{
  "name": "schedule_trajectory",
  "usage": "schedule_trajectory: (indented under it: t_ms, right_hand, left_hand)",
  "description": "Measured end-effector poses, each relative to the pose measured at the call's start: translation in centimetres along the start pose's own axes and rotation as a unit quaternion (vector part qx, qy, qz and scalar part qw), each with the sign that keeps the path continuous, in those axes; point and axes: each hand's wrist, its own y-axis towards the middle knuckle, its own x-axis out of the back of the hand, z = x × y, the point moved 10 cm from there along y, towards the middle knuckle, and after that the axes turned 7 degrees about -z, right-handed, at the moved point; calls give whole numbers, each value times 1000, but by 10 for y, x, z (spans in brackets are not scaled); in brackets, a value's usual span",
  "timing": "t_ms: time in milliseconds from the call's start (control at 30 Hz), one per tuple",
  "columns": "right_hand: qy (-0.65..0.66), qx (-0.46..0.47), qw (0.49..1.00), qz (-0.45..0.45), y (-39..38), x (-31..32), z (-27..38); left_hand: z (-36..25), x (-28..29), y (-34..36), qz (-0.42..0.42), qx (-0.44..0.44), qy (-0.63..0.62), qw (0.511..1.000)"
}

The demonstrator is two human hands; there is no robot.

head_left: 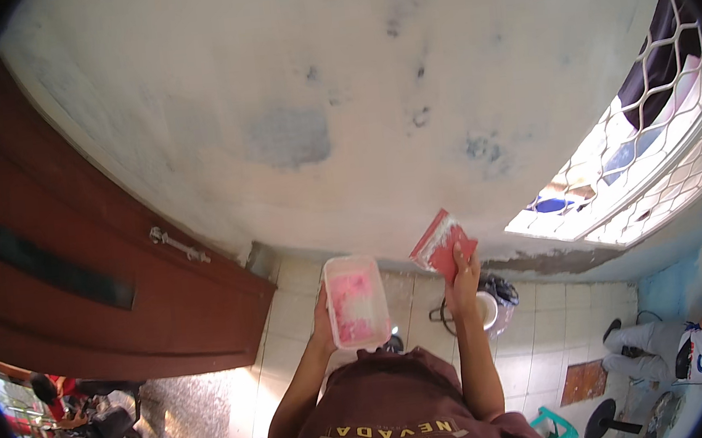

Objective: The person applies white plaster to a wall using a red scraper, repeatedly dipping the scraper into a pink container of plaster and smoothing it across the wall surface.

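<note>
My left hand (323,321) grips a clear plastic tub (382,305) by its left side. Pink and whitish paste (354,303) is smeared over the inside of the tub. In my right hand (461,278) is a red plastic putty spreader (440,244), its broad edge pointing up and left and streaked with white filler. The spreader is held in front of the wall (381,182); whether it touches the surface I cannot tell. Patchy pale filler covers this wall, with grey patches and several dark pits showing.
A brown wooden door (71,204) with a metal handle (179,245) is at left. A window with a white metal grille (616,160) is at right. Below my right hand stand a white bucket (487,310) and a dark plastic bag (502,291). Another person (676,348) is at lower right, near a turquoise stool (557,429).
</note>
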Motion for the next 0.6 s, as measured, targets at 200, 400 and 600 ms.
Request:
schedule_trajectory:
  t_ms: [200,400,600]
  right_hand:
    - [-93,53,993,50,-7,-45,35]
    - [-318,321,887,95,-24,-194,124]
    - [-303,736,600,80,-97,-399,244]
  left_hand:
    - [-16,11,18,72,43,-102,991]
    - [-71,32,18,86,-12,-95,992]
    - [-134,80,1,115,-32,-74,990]
